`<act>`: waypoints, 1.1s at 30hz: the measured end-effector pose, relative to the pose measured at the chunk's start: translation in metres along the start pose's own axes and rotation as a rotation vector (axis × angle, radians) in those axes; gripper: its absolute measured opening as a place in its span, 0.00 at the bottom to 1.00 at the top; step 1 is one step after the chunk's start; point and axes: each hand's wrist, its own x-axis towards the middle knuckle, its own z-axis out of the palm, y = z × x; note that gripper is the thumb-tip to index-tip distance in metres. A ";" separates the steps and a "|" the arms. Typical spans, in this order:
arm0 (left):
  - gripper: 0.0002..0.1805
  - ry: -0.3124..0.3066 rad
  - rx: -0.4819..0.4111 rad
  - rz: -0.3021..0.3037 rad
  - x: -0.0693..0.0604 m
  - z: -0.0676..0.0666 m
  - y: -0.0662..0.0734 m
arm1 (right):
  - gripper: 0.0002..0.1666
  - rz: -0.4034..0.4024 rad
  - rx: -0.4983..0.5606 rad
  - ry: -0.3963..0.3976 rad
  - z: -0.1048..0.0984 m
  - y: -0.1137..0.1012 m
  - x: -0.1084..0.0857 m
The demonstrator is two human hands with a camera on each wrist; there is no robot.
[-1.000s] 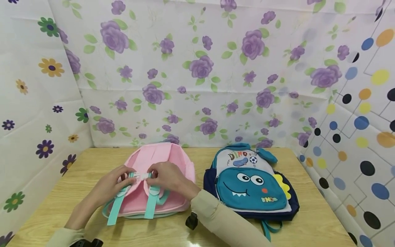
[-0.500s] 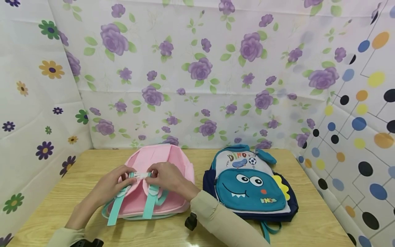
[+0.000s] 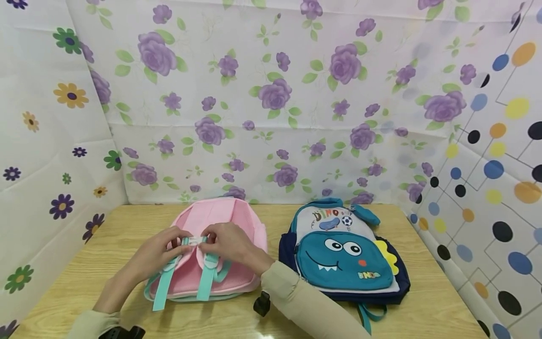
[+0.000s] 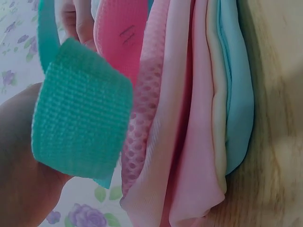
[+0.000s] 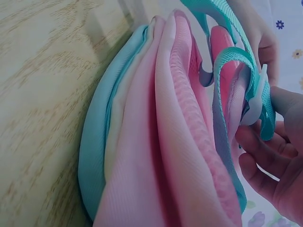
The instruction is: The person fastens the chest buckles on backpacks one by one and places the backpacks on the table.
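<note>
A pink backpack [image 3: 207,212] lies on the table with its shoulder straps facing up. Over its middle, a white plastic buckle [image 3: 195,241] joins short teal webbing. My left hand [image 3: 158,249] pinches the buckle's left end between thumb and fingers. From the other side, my right hand [image 3: 230,241] pinches the right end, thumb below and index finger above. Loose teal strap ends [image 3: 162,288] hang toward the near edge. In the left wrist view, a teal strap [image 4: 83,111] covers most of the left hand. Whether the buckle halves are fully locked cannot be seen.
A teal and navy dinosaur backpack [image 3: 343,259] lies to the right, front side up, near my right sleeve [image 3: 309,301]. Wood-grain table [image 3: 237,320] lies under both bags. Flowered cloth [image 3: 250,94] hangs behind, and dotted cloth [image 3: 499,212] stands at the right.
My left hand has shifted slightly right, toward my right hand, and the white stretch between them looks shorter. The left loose strap end swung a little right. My right hand stays nearly in place.
</note>
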 end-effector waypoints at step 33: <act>0.14 0.008 0.029 -0.034 0.000 0.000 0.003 | 0.14 -0.026 0.056 -0.013 -0.003 0.004 -0.002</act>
